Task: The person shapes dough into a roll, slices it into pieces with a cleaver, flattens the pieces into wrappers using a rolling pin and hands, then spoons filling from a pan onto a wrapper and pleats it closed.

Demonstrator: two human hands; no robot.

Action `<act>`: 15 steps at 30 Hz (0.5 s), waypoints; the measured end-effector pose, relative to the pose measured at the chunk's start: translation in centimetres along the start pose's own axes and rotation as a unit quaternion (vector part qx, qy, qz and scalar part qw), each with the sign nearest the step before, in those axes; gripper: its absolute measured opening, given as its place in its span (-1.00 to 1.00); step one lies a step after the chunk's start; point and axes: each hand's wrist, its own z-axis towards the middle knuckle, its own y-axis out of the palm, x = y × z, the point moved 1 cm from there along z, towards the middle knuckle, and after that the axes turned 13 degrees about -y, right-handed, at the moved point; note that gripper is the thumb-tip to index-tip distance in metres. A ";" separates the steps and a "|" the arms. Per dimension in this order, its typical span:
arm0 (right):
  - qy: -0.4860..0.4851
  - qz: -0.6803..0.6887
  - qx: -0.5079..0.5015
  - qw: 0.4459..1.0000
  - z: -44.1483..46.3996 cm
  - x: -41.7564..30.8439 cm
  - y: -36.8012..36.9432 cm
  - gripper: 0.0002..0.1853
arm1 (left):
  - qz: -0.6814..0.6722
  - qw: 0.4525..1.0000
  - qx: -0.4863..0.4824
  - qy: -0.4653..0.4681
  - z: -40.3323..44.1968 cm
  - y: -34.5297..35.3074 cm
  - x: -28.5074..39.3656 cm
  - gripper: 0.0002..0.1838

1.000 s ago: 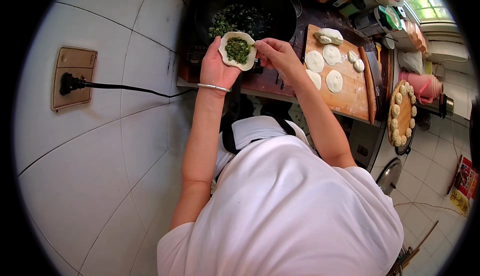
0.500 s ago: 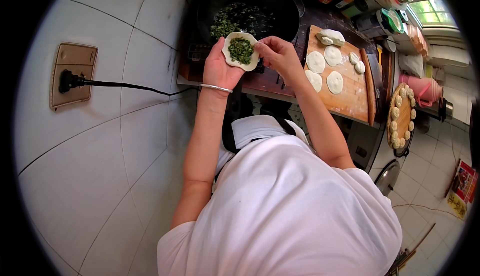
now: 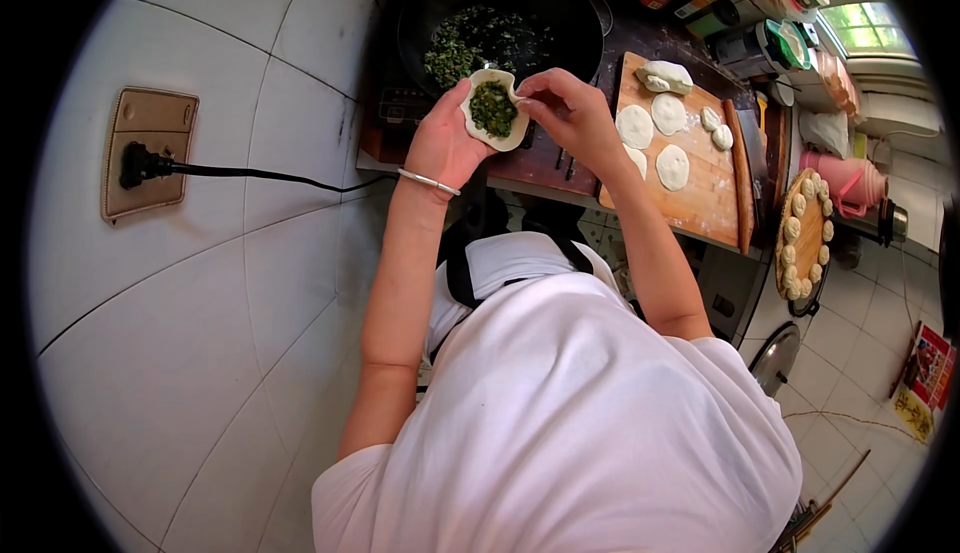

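Observation:
In my left hand [image 3: 447, 141] rests a round dough wrapper [image 3: 514, 137], cupped along its left and lower side by the palm and thumb. Chopped green filling [image 3: 491, 108] is heaped in its middle. My right hand [image 3: 572, 118] pinches the wrapper's right edge between thumb and fingertips, where the rim is drawn into a small fold. Just beyond both hands is a black wok [image 3: 560, 58] with more chopped greens [image 3: 455, 45] in it.
To the right lies a wooden board [image 3: 690, 203] with flat dough rounds [image 3: 673, 167], a dough lump [image 3: 664, 77], small dough pieces and a rolling pin [image 3: 739, 178]. Farther right, a round tray [image 3: 808, 228] carries several filled buns. A power cord [image 3: 270, 175] runs along the left wall.
Both hands and the wrapper have shifted slightly to the right. The wrapper has turned and its edge is more gathered at my right fingertips.

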 end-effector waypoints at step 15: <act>0.038 0.048 0.045 0.997 -0.4 0.2 0.9 -0.82 | 0.045 0.998 0.017 -0.031 -0.2 0.1 1.1 -0.52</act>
